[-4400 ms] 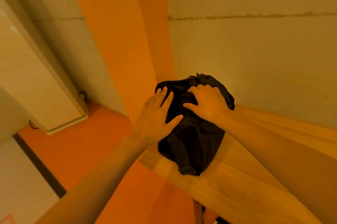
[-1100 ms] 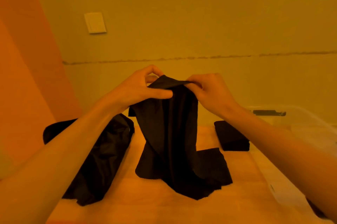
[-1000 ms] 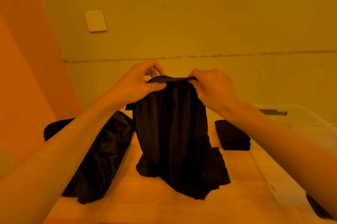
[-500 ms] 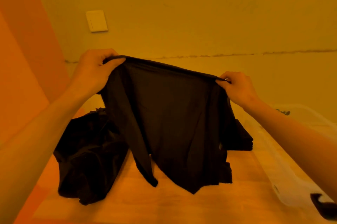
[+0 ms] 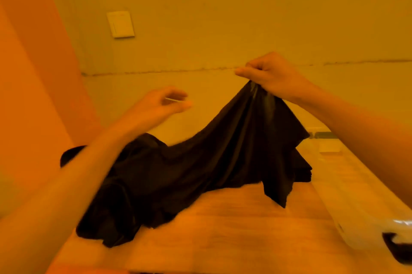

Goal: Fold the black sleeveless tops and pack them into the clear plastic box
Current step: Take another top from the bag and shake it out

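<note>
A black sleeveless top (image 5: 234, 151) hangs from my right hand (image 5: 272, 76), which pinches one corner of it above the wooden table (image 5: 223, 236). Its left part sags onto a heap of black tops (image 5: 111, 207) at the left of the table. My left hand (image 5: 160, 106) hovers blurred above the cloth, fingers apart, holding nothing. A folded black top (image 5: 302, 169) lies behind the hanging cloth, partly hidden. The clear plastic box (image 5: 361, 195) stands along the right side, with a black latch (image 5: 396, 249) at its near corner.
A pale wall rises close behind the table, with a white switch plate (image 5: 120, 24) on it. An orange wall panel (image 5: 33, 73) borders the left. The table's near edge runs along the bottom of the view.
Half a second ago both hands held the top stretched wide. My left hand has let go and moved right and down; the cloth's left side has dropped onto the heap.
</note>
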`<state>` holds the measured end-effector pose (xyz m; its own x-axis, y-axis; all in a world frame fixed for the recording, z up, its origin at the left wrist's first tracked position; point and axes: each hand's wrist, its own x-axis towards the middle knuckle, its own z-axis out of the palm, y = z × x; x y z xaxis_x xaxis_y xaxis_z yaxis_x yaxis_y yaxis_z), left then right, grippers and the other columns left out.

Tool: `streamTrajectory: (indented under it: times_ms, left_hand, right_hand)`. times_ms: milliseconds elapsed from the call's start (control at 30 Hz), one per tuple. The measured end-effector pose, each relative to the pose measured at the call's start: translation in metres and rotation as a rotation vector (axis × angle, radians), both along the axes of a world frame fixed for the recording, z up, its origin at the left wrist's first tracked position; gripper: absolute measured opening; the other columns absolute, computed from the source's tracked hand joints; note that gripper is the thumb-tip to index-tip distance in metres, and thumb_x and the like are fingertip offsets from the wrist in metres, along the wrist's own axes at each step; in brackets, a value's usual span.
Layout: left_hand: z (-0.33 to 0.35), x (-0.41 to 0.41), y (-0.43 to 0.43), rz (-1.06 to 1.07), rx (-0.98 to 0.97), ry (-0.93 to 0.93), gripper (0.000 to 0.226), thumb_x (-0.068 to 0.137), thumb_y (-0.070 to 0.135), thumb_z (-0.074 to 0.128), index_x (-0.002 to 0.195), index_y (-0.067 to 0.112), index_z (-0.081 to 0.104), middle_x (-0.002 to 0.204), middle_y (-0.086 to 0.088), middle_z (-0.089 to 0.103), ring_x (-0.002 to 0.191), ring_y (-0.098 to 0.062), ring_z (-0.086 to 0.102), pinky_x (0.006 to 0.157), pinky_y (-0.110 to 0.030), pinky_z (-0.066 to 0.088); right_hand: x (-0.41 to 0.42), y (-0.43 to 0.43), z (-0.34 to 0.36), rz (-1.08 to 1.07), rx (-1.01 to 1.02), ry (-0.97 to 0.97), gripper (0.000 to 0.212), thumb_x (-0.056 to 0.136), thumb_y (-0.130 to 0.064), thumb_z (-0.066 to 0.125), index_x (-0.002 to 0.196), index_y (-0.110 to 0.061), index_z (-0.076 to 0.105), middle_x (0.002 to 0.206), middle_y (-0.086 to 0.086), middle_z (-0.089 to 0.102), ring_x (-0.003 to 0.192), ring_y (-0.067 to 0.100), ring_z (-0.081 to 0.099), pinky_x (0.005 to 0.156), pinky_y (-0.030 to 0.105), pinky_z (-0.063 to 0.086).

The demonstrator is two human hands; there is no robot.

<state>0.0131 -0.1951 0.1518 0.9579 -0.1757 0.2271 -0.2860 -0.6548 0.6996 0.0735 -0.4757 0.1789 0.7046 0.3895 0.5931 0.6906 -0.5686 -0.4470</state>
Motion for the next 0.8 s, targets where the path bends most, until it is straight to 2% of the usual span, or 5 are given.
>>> streamTrajectory:
  times_ms: [133,333,567,700,800]
  left_hand:
    - [-0.02,0.004,-0.076,-0.31,-0.305,0.122,0.03,0.098,0.026,0.065,0.125,0.014,0.067,0.118,-0.001,0.074,0.111,-0.009,0.069,0.097,-0.026,0.051]
    - [-0.02,0.018,-0.092,-0.259,-0.652,0.052,0.017,0.101,0.011,0.057,0.102,0.016,0.073,0.1,-0.005,0.076,0.099,-0.02,0.071,0.089,-0.034,0.052]
    - [-0.004,0.014,-0.064,-0.078,-0.705,-0.113,0.019,0.102,0.019,0.059,0.097,0.013,0.077,0.088,0.001,0.074,0.087,-0.012,0.07,0.08,-0.031,0.053]
    - [-0.002,0.019,-0.058,0.025,-0.588,-0.237,0.02,0.1,0.022,0.064,0.096,0.007,0.077,0.086,-0.004,0.074,0.081,-0.013,0.07,0.074,-0.032,0.053]
    - [-0.003,0.02,-0.055,0.076,-0.549,-0.288,0.018,0.098,0.023,0.066,0.094,0.012,0.079,0.087,-0.005,0.075,0.078,-0.011,0.069,0.072,-0.032,0.053]
  right_hand:
    - [-0.007,0.029,0.004,0.068,-0.127,-0.015,0.056,0.101,-0.036,0.057,0.054,-0.02,0.032,0.051,-0.005,0.025,0.043,0.006,0.027,0.046,0.021,0.022]
    - [-0.03,0.014,-0.011,0.015,0.135,0.323,0.044,0.096,-0.056,0.056,0.072,-0.019,0.058,0.056,-0.006,0.054,0.052,0.007,0.051,0.054,0.02,0.039]
    - [-0.044,-0.008,-0.062,0.215,0.01,0.588,0.019,0.085,-0.03,0.078,0.097,-0.016,0.075,0.094,0.004,0.076,0.094,0.019,0.071,0.088,0.038,0.049]
    - [-0.055,0.028,-0.088,0.183,0.26,0.489,0.057,0.061,-0.046,0.093,0.102,-0.024,0.061,0.09,-0.003,0.071,0.081,0.012,0.066,0.077,0.033,0.052]
    - [-0.057,0.052,-0.097,0.226,0.289,0.389,0.027,0.075,-0.024,0.088,0.09,-0.02,0.066,0.083,-0.004,0.073,0.079,0.01,0.067,0.073,0.032,0.053]
